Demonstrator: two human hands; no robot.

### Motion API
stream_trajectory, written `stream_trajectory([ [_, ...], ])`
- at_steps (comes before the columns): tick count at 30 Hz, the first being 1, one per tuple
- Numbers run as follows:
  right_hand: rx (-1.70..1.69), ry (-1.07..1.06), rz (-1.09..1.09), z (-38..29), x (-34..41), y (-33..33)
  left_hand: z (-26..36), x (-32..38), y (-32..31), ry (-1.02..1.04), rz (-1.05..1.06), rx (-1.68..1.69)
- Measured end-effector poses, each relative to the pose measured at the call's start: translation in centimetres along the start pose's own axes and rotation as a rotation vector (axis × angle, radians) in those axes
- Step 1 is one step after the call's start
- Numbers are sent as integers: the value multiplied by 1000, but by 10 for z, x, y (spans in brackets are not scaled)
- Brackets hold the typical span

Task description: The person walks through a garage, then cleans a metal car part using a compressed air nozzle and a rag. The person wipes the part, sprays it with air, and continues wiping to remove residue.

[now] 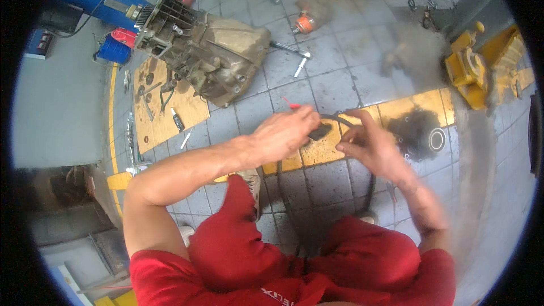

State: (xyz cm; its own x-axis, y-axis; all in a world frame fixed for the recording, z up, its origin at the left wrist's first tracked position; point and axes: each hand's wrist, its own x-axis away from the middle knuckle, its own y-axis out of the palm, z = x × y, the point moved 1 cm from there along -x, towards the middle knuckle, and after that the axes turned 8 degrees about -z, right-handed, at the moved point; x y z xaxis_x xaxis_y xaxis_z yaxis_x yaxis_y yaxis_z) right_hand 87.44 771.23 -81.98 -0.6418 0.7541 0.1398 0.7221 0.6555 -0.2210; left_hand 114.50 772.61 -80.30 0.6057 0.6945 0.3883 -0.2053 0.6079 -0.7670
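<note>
Near the middle of the head view, my left hand [284,134] has its fingers closed around something small at one end of a dark curved hose or cable [340,120]; a thin red tip shows just above the fingers. My right hand [367,146] is to the right of it, fingers spread, close to the curved hose; whether it touches the hose I cannot tell. A dark, blurred object [319,131] lies beside my left fingertips over the yellow floor stripe [321,151]. Dark lines also run down from both hands toward my knees.
A large metal gearbox housing [212,51] stands upper left, beside cardboard [148,89] with tools and small parts. A ratchet [301,57] with a socket lies on the tiles. A dark round metal part [437,139] and a yellow metal stand [469,72] are on the right.
</note>
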Motion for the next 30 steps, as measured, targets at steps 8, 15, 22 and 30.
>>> stream_trajectory([
  [8, 607, -89, -82, -42, -202, -45, -91, -1, 72, -88, 310, 277],
  [15, 737, 57, 83, -21, -418, -31, -121, 5, 129, 215, 113, 616],
  [22, 733, 200, 309, 45, -577, 3, -159, 2, 121, 278, 192, 775],
  [30, 989, 308, 171, 117, -658, 21, -187, 11, 113, 242, 230, 804],
])
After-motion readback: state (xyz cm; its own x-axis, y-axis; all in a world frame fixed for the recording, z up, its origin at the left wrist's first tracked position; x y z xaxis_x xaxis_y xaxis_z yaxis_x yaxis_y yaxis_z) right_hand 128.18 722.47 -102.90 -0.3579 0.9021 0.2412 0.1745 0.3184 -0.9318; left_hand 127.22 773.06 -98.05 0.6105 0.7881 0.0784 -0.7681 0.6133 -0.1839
